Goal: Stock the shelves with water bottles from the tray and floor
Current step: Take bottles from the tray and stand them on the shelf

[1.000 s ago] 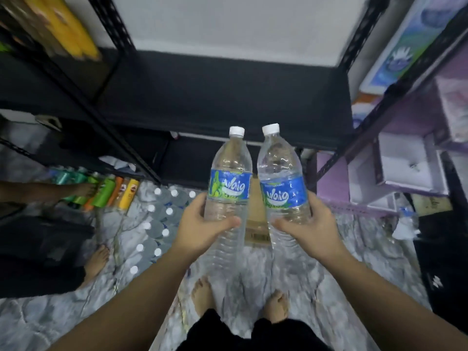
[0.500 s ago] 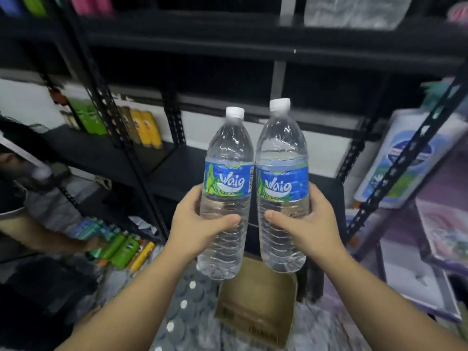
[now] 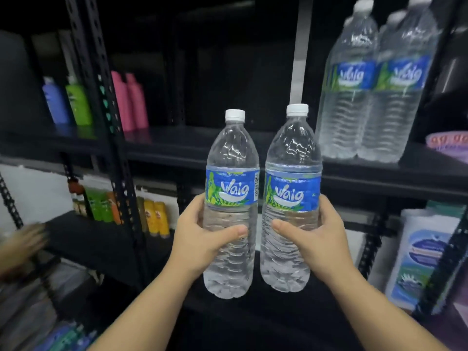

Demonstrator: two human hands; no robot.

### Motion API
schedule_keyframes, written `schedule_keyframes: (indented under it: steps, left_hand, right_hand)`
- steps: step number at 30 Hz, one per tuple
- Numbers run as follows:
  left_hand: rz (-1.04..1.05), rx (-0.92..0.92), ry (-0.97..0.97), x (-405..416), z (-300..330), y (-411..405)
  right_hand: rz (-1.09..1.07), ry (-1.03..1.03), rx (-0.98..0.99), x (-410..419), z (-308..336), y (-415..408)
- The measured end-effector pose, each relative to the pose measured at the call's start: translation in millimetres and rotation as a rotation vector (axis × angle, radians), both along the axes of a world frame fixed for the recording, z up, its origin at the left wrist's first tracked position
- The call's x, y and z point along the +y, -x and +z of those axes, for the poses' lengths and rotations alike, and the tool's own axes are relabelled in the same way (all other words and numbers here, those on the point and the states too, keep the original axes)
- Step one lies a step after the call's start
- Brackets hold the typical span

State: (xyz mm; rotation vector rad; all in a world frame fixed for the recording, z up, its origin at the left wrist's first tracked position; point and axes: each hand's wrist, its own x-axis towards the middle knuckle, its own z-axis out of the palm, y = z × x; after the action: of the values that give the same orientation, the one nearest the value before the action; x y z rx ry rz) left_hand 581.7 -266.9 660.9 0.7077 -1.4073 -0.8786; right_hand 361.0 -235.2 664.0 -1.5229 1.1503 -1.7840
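Two Waig water bottles are in our hands, upright and side by side in front of the rack: the left bottle [image 3: 231, 198] in our left hand [image 3: 202, 239], the right bottle [image 3: 291, 196] in our right hand [image 3: 319, 239]. Each grip is curled round the ribbed lower body just under the label, thumb across the front. Both bottles are capped and look full of clear water, so we judge them heavy and a little slippery.

To place them well, we should lift both above the edge of the black shelf [image 3: 379, 171], set the bases down flat, and slide them in beside the stocked Waig bottles [image 3: 374, 97] standing at the right. Keeping the two apart as we set them down should avoid knocking the row.

Further left, the same shelf level carries pink bottles [image 3: 130, 102], a green bottle [image 3: 78, 102] and a blue bottle [image 3: 54, 102]; their contents cannot be seen.
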Motion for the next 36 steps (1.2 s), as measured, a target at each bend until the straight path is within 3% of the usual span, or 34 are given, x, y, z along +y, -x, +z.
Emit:
schedule_keyframes:
  steps: [7, 17, 26, 36]
  left_hand:
    - [-0.031, 0.018, 0.178, -85, 91, -44]
    - [-0.058, 0.033, 0.266, -195, 194, -94]
    - [-0.017, -0.02, 0.207, -285, 186, -110]
    - [-0.063, -0.112, 0.135, -316, 169, -113]
  right_hand:
    - [-0.055, 0.155, -0.012, -70, 91, -52]
    - [-0.021, 0.269, -0.009, -174, 200, -105]
    - [-0.059, 0.222, 0.047, -255, 200, -122]
    - [-0.098, 0.093, 0.119, -286, 174, -116]
